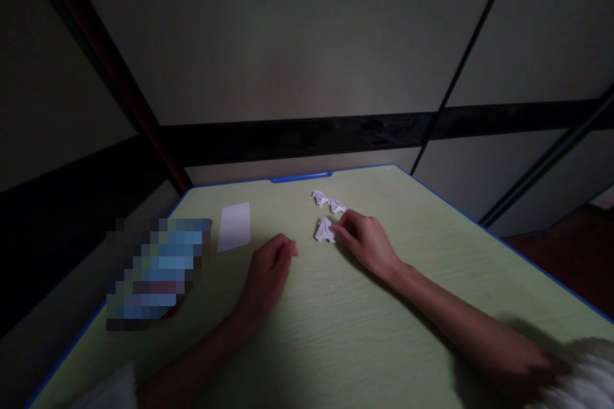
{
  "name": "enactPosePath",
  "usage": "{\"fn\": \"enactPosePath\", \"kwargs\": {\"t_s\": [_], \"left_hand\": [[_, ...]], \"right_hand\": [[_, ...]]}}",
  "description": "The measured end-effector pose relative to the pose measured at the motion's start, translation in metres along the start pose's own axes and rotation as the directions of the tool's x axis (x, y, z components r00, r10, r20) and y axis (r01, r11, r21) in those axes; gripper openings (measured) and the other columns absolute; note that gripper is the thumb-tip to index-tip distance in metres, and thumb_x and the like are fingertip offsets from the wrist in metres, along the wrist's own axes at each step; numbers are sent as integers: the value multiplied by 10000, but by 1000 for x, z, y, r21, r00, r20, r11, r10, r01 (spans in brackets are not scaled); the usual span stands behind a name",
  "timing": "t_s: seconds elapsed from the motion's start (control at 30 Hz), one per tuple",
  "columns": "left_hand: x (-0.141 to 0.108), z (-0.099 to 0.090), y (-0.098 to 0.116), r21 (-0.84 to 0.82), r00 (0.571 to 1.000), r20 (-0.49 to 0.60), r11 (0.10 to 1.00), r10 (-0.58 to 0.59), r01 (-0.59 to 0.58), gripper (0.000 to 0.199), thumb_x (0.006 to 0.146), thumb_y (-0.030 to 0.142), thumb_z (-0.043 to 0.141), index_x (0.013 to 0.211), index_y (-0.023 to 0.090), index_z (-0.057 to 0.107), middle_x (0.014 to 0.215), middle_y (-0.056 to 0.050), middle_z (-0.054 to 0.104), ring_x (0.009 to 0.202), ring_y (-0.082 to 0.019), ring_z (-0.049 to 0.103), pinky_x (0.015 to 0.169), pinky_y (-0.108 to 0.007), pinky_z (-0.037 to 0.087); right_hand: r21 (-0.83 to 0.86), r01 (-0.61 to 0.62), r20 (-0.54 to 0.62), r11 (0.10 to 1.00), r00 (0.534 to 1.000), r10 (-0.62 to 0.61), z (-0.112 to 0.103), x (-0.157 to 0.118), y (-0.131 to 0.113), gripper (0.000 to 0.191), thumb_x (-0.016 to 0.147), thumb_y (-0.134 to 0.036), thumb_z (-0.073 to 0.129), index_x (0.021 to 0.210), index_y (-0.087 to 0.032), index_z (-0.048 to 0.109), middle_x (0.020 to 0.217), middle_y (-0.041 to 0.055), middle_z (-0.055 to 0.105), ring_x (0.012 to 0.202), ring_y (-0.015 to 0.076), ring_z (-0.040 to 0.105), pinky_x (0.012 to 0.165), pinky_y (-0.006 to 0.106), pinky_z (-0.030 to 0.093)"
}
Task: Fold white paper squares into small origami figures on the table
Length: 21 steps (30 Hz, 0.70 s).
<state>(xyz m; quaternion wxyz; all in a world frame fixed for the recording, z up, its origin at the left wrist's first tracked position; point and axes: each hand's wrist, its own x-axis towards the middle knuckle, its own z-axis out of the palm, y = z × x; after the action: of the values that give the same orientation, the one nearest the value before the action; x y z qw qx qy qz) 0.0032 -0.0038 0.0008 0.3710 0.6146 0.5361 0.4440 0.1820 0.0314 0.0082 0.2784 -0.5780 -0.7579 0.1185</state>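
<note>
My right hand [369, 239] is curled at the right edge of a white folded-paper frog [325, 230], with its fingertips closed on that edge. The frog lies flat on the pale green table [345, 332]. Just beyond it are two smaller paper frogs, one on the left [318, 197] and another on the right [336, 206], almost touching each other. My left hand [269, 268] rests on the table to the left of the frogs, its fingers folded in and thumb against them. Nothing shows between those fingers.
A white sheet of paper [235, 227] lies beyond my left hand. Further left is a flat object [163, 268], blurred by large pixels, with bits of red edge. The table has a blue rim and a blue handle [302, 177] at the far side, against cabinet panels [288, 45].
</note>
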Motion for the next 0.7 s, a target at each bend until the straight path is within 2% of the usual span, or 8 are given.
{"fn": "enactPosePath", "kwargs": {"t_s": [0.07, 0.13, 0.27, 0.37, 0.5, 0.63, 0.7], "left_hand": [[0, 0, 1, 6, 1000, 5, 1000, 5, -5, 230, 768, 323, 375, 598, 173, 417, 400, 94, 314, 348, -61, 288, 379, -198, 221], [0, 1, 2, 12, 1000, 7, 1000, 7, -7, 231, 765, 318, 375, 587, 174, 412, 396, 93, 315, 348, -62, 291, 382, -200, 225], [-1, 1, 6, 18, 1000, 7, 1000, 6, -6, 223, 755, 305, 381, 574, 177, 405, 389, 93, 320, 349, -64, 298, 388, -202, 234], [-1, 0, 5, 20, 1000, 3, 1000, -3, 3, 212, 745, 291, 389, 567, 177, 404, 388, 93, 318, 349, -63, 294, 388, -201, 228], [0, 1, 1, 25, 1000, 8, 1000, -12, 12, 207, 742, 291, 393, 569, 177, 407, 393, 95, 309, 349, -59, 286, 389, -198, 218], [1, 1, -1, 27, 1000, 9, 1000, -12, 11, 206, 743, 294, 396, 575, 176, 415, 400, 94, 314, 352, -59, 288, 393, -198, 221], [1, 1, 0, 32, 1000, 8, 999, -15, 14, 208, 741, 295, 397, 572, 175, 416, 401, 93, 314, 353, -59, 288, 394, -199, 222]], "right_hand": [[-144, 60, 9, 988, 998, -59, -6, -6, -5, 139, 780, -237, 429, 735, -158, 535, 608, 42, 582, 506, 117, 466, 469, 230, 203], [-270, 179, 81, 946, 983, -163, -10, -15, -13, 155, 776, -194, 409, 734, -156, 553, 630, 61, 604, 493, 122, 479, 471, 252, 182], [-365, 382, 252, 849, 918, -305, -10, -30, -26, 183, 786, -181, 395, 679, -155, 541, 623, 68, 618, 457, 124, 490, 463, 282, 143], [-424, 388, 290, 818, 914, -284, -6, -31, -27, 184, 798, -176, 382, 707, -150, 540, 612, 73, 629, 448, 130, 510, 450, 282, 134], [-496, 330, 268, 803, 938, -220, -5, -29, -24, 181, 807, -195, 382, 796, -128, 549, 623, 92, 642, 458, 141, 545, 437, 272, 151], [-501, 326, 273, 802, 938, -211, -8, -30, -26, 202, 811, -190, 371, 788, -117, 559, 627, 103, 644, 481, 158, 570, 435, 265, 198], [-498, 321, 270, 805, 940, -208, -9, -32, -28, 217, 807, -180, 374, 901, -105, 555, 630, 107, 645, 483, 162, 573, 437, 261, 226]]}}
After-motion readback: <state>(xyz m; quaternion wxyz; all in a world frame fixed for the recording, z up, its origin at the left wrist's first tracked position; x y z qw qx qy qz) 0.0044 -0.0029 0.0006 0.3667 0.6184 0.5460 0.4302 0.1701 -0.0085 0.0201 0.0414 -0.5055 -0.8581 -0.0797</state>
